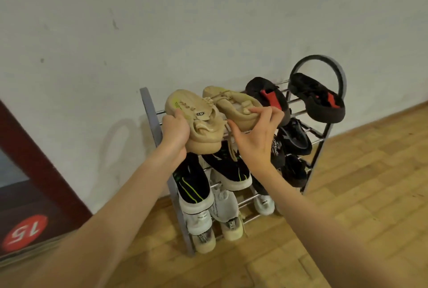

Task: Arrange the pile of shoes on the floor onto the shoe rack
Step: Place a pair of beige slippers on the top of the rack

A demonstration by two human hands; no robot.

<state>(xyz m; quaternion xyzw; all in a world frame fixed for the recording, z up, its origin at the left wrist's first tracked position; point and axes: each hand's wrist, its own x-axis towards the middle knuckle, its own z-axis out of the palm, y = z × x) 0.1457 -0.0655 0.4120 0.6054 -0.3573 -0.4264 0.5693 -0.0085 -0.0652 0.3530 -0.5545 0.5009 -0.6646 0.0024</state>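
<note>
A grey metal shoe rack (pixel 152 114) stands against the white wall. My left hand (pixel 174 131) grips one beige sneaker (pixel 196 116) at the top tier's left end, heel toward me. My right hand (pixel 254 134) pinches the heel of the second beige sneaker (pixel 236 109) beside it. Two black shoes with red insoles (pixel 317 100) lie on the top tier to the right. Black sneakers with green stripes (pixel 194 183) fill the middle tier's left part, black shoes (pixel 294 139) its right. White sneakers (pixel 222 209) sit on the lower tiers.
A dark framed board with a red "15" sticker (pixel 25 229) leans on the wall at the left. Wooden parquet floor (pixel 347 218) spreads in front and to the right of the rack.
</note>
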